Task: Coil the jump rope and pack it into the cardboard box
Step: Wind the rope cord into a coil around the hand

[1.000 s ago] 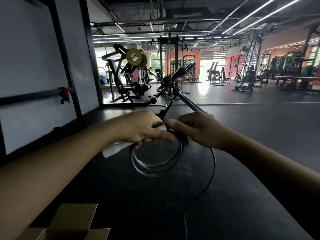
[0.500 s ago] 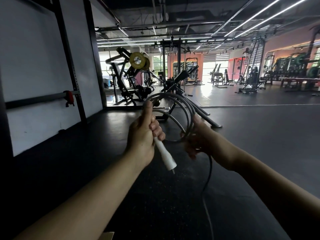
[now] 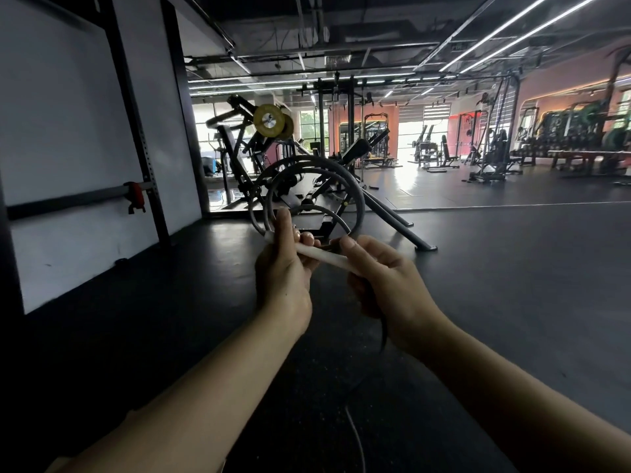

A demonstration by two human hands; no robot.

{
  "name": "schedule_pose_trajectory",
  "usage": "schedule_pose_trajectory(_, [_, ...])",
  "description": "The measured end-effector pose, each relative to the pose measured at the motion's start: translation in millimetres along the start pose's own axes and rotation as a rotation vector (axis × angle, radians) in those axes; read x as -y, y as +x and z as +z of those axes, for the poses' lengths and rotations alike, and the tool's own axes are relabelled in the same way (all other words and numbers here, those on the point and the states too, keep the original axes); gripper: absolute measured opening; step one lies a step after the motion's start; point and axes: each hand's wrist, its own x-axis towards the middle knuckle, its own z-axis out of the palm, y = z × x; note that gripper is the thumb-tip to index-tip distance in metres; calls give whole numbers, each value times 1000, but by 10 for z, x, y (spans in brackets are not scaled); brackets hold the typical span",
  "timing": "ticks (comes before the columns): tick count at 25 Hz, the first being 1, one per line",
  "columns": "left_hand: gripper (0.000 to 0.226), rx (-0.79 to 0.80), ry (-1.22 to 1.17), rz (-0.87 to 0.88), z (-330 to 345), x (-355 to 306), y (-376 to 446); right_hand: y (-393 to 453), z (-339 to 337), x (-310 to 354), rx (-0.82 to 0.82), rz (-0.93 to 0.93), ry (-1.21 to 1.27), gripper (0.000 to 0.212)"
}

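A dark jump rope stands in several upright loops above my hands, in the middle of the view. Its white handle lies almost level between both hands. My left hand grips the handle's left end and the base of the loops, thumb up. My right hand holds the handle's right end, and the loose rope tail hangs from under it down to the floor. The cardboard box is out of view.
I stand on a black rubber gym floor. A black weight machine with yellow plates stands just behind the rope. A white wall panel with a black rack upright runs along the left. More gym machines fill the far right.
The coil turned from hanging below my hands to standing above them. The white handle swung from pointing down to lying level, and my right hand took hold of its end. The box left view.
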Motion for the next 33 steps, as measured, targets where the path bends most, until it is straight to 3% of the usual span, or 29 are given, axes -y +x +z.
schedule_pose_trajectory(3, [32,73,75,-53,-140,-22,-17,7,-72,90,-2,-5,-59,26])
schedule_pose_trajectory(8, [29,-1,118,-31,-194,26,-150,6,-21,-5,-69,51,-34,29])
schedule_pose_trajectory(11, [21,112,190,-120,-327,-7,-126,31,-64,-17,-91,59,-67,18])
schedule_pose_trajectory(13, [38,247,313,-123,-466,-100,-54,61,-188,101,-13,21,-213,18])
schedule_pose_trajectory(16, [84,439,499,-26,-576,-417,91,145,-406,350,61,-88,-571,14])
schedule_pose_trajectory(19, [118,640,935,255,-385,-839,133,243,-483,531,133,-174,-956,14])
schedule_pose_trajectory(23, [126,886,1651,494,191,-846,-125,279,-343,640,189,-175,-1098,17])
schedule_pose_trajectory(25, [119,848,1748,515,316,-687,-160,268,-296,662,194,-185,-1141,17])
schedule_pose_trajectory(28, [82,793,1637,456,276,-585,-102,195,-297,675,213,-193,-1135,12])
schedule_pose_trajectory(30, [65,809,1528,350,221,-566,-74,152,-302,655,231,-162,-979,11])
schedule_pose_trajectory(33, [48,828,1439,259,147,-591,-36,90,-344,654,291,0,-608,26])
